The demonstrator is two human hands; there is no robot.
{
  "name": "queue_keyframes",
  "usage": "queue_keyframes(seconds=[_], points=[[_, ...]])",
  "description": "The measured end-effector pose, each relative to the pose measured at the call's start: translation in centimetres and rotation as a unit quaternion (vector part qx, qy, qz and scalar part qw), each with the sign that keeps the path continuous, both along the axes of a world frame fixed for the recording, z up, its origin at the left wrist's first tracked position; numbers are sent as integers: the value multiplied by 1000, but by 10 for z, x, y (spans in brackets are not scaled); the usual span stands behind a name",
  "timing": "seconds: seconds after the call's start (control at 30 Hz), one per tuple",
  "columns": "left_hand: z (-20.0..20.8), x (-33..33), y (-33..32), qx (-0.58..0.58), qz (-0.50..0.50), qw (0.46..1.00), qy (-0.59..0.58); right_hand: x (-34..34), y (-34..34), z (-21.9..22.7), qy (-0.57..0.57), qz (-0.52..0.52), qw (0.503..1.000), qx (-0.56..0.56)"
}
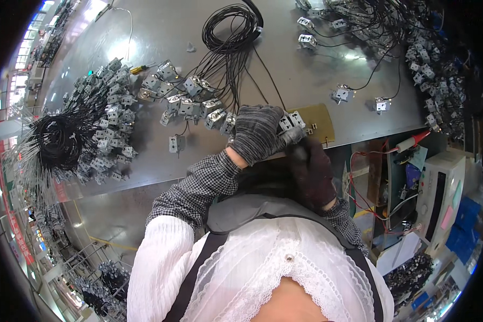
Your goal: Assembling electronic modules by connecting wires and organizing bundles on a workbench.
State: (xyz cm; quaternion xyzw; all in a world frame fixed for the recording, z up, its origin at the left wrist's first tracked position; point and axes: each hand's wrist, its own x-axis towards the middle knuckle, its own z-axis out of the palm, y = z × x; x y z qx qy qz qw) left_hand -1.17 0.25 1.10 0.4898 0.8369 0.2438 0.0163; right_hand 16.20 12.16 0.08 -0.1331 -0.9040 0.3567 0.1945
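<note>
Blocks (292, 121): pale metal, slotted, side by side. Location: left part of the yellow-brown plate (323, 115), at the near edge of the table (163, 32). Small brass pieces (312, 129) lie just to their right.

Left hand (257, 131): grey striped glove, fingers bent, tips against the blocks; whether pinching or only pressing, cannot tell.

Right hand (312, 169): dark glove, blurred, close to the near side of the blocks; spread and contents, cannot tell.

Step in hand, as judged: work on the blocks at the plate, left hand steadying, right hand working alongside.

Next move, as judged: calls for the blocks kept square on the plate and the wires (267, 70) kept free of the fingers.

Orientation: slotted faces up. Row runs left to right, roughly along the table edge; each block's long axis appears to cross the row, away from the body, slightly slanted. Wires descend from the coil (225, 27) toward them; join hidden.

Adjacent stock: loose wired units (190, 107), left of the left hand.
</note>
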Motion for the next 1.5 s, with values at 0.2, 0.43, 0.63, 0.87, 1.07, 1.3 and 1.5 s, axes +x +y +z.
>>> queue_keyframes(seconds=[0.2,0.43,0.63,0.87,1.07,1.3,1.5], points=[[-10,-6,-1,111,5,960,-257,2,-7,-5,37,-2,333,-942],[7,-138,-72,55,38,993,99,1,-6,-5,5,48,422,-905],[39,-150,-89,-156,109,980,62,-8,-10,22,-136,14,553,-822],[23,-67,-46,222,-17,911,-346,-16,1,-26,-54,107,757,-643],[4,-25,-23,124,-86,932,-329,-25,25,6,56,-21,835,-547],[1,-28,-11,-56,-39,974,-218,-29,48,11,-15,-45,966,-253],[6,-34,-7,-97,-45,971,-215,-16,33,28,-106,-19,949,-296]])
